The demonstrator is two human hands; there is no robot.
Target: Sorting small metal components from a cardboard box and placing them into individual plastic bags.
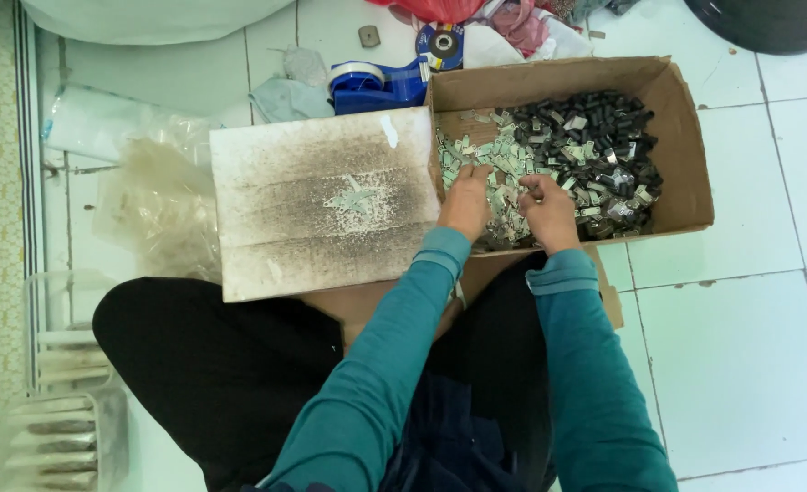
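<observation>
A brown cardboard box [672, 118] stands on the tiled floor in front of my knees, filled with several small metal pieces: pale green-grey ones [490, 155] on the left, dark ones [595, 137] on the right. My left hand [465, 202] rests in the pale pieces with its fingertips pressed down into the pile. My right hand [545, 211] lies beside it, fingers curled around a few of the small pieces. Both arms wear teal sleeves.
A dirty white board [276, 237] with a few small pieces at its middle lies to the left of the box. A blue tape dispenser [376, 84], a grinding disc [442, 46], crumpled clear plastic bags [153, 196] and rags lie behind and left.
</observation>
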